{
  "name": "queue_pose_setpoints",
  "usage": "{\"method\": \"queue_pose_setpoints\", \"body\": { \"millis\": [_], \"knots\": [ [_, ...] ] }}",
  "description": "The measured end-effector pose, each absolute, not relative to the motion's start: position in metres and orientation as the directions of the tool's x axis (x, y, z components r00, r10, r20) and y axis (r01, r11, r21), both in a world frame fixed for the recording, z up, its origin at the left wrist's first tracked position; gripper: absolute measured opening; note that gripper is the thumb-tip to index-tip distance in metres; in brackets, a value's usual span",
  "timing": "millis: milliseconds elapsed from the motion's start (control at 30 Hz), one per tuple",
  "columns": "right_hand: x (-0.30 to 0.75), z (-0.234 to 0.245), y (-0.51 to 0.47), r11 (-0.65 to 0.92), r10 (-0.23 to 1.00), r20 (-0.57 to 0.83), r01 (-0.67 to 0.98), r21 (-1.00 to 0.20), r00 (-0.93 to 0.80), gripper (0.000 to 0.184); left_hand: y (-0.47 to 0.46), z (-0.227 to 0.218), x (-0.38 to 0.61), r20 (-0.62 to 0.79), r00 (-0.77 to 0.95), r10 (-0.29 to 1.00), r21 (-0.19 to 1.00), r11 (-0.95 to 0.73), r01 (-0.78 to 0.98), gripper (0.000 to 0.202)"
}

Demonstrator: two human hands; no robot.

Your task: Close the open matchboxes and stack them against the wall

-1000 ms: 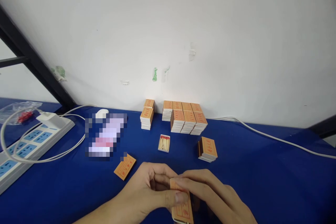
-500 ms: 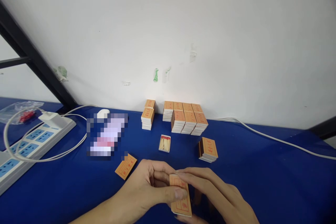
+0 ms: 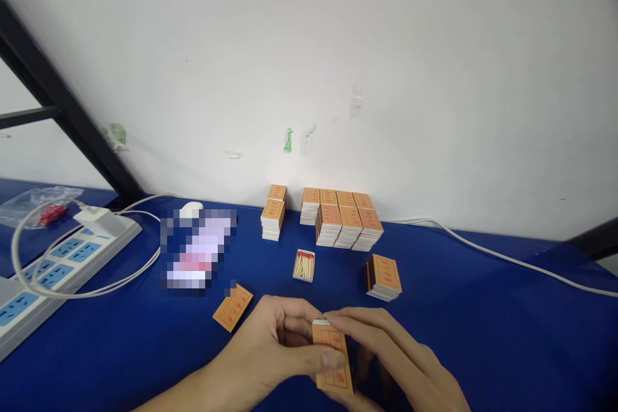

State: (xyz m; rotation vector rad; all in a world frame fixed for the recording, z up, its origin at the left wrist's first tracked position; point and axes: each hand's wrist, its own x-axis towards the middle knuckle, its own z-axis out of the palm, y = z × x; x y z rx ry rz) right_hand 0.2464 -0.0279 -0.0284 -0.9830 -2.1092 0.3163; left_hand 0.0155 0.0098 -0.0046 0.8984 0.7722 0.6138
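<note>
A matchbox with an orange printed face sits in my left hand, thumb across its front and the fingers behind it. My right hand spans the same box, with fingertips at its far end and the thumb at the near end. A strip of the white inner tray shows at the far end. Beyond my hands lies an open tray of red-tipped matches. To the left of my left hand, an orange matchbox sleeve rests flat on the blue table.
Matchboxes stand in a block of stacks by the wall, with a smaller double stack on its left. Another short stack is at right. A blurred phone, white cable and power strip also lie on the table.
The white inner tray has shifted slightly away from me, now showing at the box's far end instead of the near end. My right thumb has moved in against the near end.
</note>
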Motion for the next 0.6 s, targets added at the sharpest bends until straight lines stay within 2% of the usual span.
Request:
{"method": "queue_pose_setpoints", "body": {
  "millis": [167, 267, 433, 500, 600],
  "knots": [
    [0.249, -0.02, -0.027, 0.681, 0.732, 0.517, 0.512, -0.524, -0.444, 0.061, 0.01, -0.004, 0.017, -0.32, 0.579, 0.75, 0.864, 0.482, -0.146, 0.032],
    [0.25, -0.018, -0.026, 0.683, 0.73, 0.533, 0.496, -0.536, -0.428, 0.061, 0.01, -0.004, 0.017, -0.317, 0.553, 0.77, 0.87, 0.469, -0.154, 0.035],
    [0.252, -0.015, -0.026, 0.638, 0.762, 0.562, 0.514, -0.573, -0.32, 0.053, 0.008, 0.001, 0.014, -0.192, 0.521, 0.832, 0.944, 0.303, -0.134, 0.051],
    [0.255, -0.013, -0.026, 0.621, 0.775, 0.555, 0.53, -0.577, -0.304, 0.055, 0.007, 0.006, 0.012, -0.156, 0.541, 0.826, 0.964, 0.247, -0.098, 0.058],
    [0.259, -0.008, -0.027, 0.609, 0.781, 0.554, 0.547, -0.574, -0.288, 0.06, 0.007, 0.012, 0.01, -0.155, 0.565, 0.811, 0.962, 0.254, -0.101, 0.067]
  ]
}}
